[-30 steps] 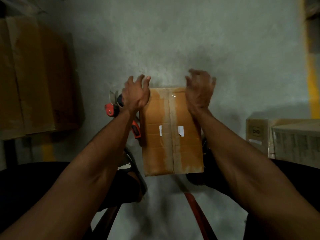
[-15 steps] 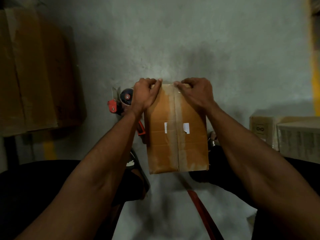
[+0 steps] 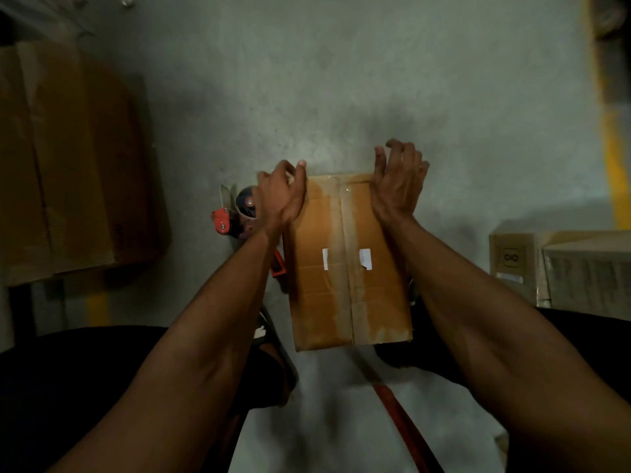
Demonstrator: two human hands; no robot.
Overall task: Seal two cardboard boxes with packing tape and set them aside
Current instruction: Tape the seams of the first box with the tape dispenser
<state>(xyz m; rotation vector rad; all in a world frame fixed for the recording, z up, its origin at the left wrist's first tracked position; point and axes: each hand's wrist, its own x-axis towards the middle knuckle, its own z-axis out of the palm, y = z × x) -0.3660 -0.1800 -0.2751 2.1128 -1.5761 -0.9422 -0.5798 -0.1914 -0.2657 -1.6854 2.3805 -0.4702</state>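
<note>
Both forearms reach forward over the taped cardboard box [image 3: 348, 268], left hand [image 3: 280, 196] and right hand [image 3: 397, 182] flanking its far corners (fingers loosely curled, gripping nothing).

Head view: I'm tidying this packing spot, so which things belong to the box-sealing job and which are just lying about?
Part of the job:
- taped cardboard box, between both hands
- left hand and right hand, at its far corners
- red tape dispenser, on the floor beside it
- carton on the right, possibly the other box

Just lying about:
- large flat cardboard at left
- yellow floor line
</note>
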